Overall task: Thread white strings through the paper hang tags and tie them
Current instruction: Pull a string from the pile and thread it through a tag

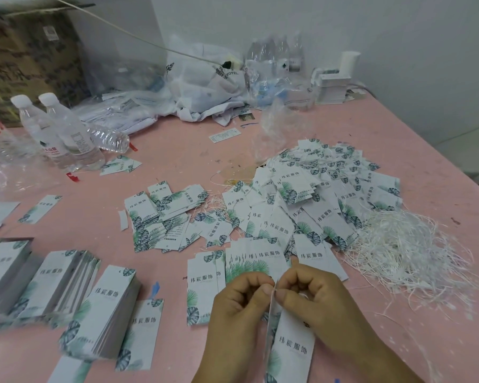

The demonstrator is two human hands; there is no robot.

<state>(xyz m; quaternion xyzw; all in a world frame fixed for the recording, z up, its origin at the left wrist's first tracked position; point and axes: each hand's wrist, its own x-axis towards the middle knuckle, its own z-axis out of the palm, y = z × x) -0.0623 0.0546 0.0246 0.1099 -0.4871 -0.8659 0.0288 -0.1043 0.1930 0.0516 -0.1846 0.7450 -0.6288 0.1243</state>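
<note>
two bare hands meet low in the middle of the view, above a pink table [177, 150]. the left hand [238, 305] and the right hand [315, 302] are both curled nearly closed, thumb and forefinger tips pressed toward each other at the top edge of a paper hang tag [291, 352], which hangs down between the wrists with its printed face and green leaf pattern turned up. the tag's top is pinched between the fingertips of both hands; whether a string is also held there is too small to tell. just beyond the hands lies a small fan of the same tags [249, 266], flat on the table. to the right of the hands, near but apart, sits a loose tangle of white strings [404, 252]. behind that tangle, a large heap of strung tags [315, 197] spreads across the right middle of the table. a smaller scatter of tags [161, 217] lies at centre. to the left of the hands stand neat stacks of unthreaded tags [105, 310], edges aligned, with more stacks [9, 275] near the left edge. farther back on the left are clear water bottles [67, 134] with white caps, two upright and one on its side. crumpled plastic bags [205, 84] pile along the back, a cardboard box [31, 56] stands in the far left corner, and a plain pale wall [398, 37] rises behind the table.
</note>
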